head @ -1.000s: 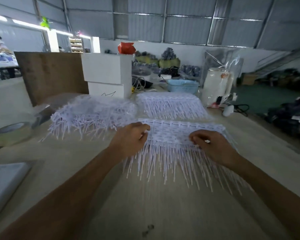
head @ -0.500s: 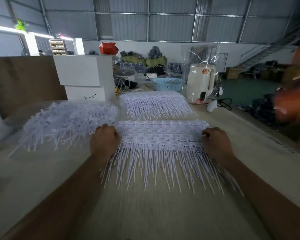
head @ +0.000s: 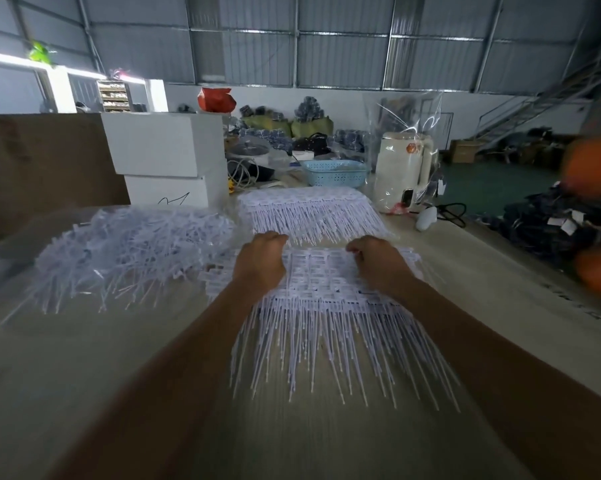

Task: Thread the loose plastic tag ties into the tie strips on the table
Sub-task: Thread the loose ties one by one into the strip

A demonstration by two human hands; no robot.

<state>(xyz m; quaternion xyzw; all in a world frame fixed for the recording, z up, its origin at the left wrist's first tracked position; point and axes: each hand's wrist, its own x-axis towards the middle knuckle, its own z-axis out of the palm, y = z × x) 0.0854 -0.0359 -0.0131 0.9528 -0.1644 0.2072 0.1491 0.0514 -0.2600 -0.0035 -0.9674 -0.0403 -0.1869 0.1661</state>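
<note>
A pale wooden table point(head: 84, 393) fills the lower frame, and on it left of centre lies a tangled heap of loose tag ties point(head: 129, 251), with a neat stack of tie strips point(head: 309, 216) above centre and a second stack, the near tie strips point(head: 323, 306), at centre with its tails fanning toward the lower edge. At that stack's far edge the left hand point(head: 261, 261) and the right hand point(head: 378, 261) rest with fingers curled over the edge, though whether they actually grasp it cannot be told. Smaller things stand in the upper middle: white boxes point(head: 164, 157), a cream appliance point(head: 403, 171) and a blue basket point(head: 335, 173).
</note>
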